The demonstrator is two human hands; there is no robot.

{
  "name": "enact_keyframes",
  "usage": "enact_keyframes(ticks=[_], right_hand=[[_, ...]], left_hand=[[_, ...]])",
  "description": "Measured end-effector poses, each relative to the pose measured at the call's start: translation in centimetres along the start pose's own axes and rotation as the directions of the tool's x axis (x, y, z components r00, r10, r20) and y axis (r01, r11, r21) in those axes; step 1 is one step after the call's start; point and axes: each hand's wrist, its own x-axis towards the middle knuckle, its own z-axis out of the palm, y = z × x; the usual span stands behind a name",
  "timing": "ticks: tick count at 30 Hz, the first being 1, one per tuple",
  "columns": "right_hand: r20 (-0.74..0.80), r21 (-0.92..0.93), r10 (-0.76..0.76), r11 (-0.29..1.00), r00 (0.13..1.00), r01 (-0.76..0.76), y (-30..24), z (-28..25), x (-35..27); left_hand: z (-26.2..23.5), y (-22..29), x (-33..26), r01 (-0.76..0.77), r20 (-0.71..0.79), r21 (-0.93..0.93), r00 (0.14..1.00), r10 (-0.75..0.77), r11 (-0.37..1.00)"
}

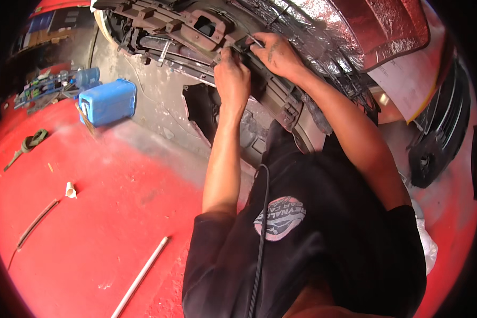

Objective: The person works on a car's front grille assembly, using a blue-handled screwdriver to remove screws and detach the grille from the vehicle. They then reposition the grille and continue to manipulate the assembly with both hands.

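Your black shirt fills the near view, both forearms reaching up from it. Your left hand (232, 79) is closed around a dark part of the car's underframe (270, 93); your right hand (278, 53) pinches a thin metal clip (255, 41) just above. Left of your grip sits a blue jerrycan (108, 100), contents hidden, with open red floor (100, 212) below it

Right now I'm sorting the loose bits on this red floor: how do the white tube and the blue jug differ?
The white tube is long, thin and pale, lying flat in the open near the person's left sleeve. The blue jug is boxy and bulky, sitting farther off against the grey patch beside the car's stripped underside. Neither hand touches either: left hand and right hand are both up on the car's frame.
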Motion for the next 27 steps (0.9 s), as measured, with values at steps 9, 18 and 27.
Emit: enact_keyframes(ticks=[9, 18, 27], right_hand=[[0.119, -0.007, 0.243, 0.97, 0.963, -0.244, -2.7, -1.5, -0.7], [0.04, -0.06, -0.099, 0.993, 0.994, 0.101, -1.8, -2.5, -2.4], [0.042, 0.156, -0.097, 0.984, 0.994, 0.089, -0.4, -1.0, -1.5]], left_hand=[[0.1, 0.1, 0.4, -0.037, -0.037, 0.032, 0.999, 0.038, 0.999], [1.1, -2.0, 0.6, -0.158, -0.128, -0.176, 0.982, 0.137, 0.971], [1.0, -1.0, 0.9, -0.011, -0.028, -0.269, 1.0, 0.003, 0.963]])
